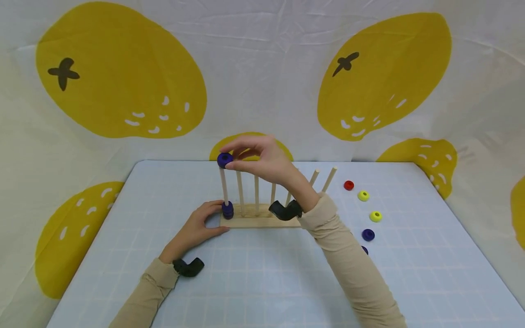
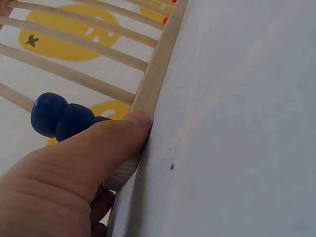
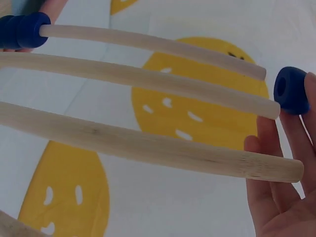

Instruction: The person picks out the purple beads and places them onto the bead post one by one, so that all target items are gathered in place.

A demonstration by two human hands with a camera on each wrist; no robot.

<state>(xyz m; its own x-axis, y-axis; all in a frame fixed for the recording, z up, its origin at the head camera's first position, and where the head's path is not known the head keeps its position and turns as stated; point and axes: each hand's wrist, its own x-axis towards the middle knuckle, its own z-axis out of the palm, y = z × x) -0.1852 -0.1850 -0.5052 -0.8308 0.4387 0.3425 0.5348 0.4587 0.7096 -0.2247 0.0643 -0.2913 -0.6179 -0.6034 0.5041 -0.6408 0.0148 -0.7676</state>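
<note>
My right hand [image 1: 262,159] pinches a blue bead [image 1: 224,160] by its sides, at the top of the leftmost wooden peg [image 1: 223,187]. In the right wrist view that bead [image 3: 291,90] is just off the peg's tip, its hole facing the peg. Several blue beads [image 1: 227,210] are stacked at the foot of the same peg. With thumb in front and fingers behind, my left hand [image 1: 201,225] grips the left end of the wooden base [image 1: 262,222]. The left wrist view shows the thumb [image 2: 133,123] on the base's edge, partly hiding the stack.
More upright pegs [image 1: 329,179] rise from the base to the right, some partly behind my right arm. Loose on the table to the right lie a red bead [image 1: 348,185], two yellow beads [image 1: 363,195] and two blue beads [image 1: 368,234], one partly covered by the sleeve.
</note>
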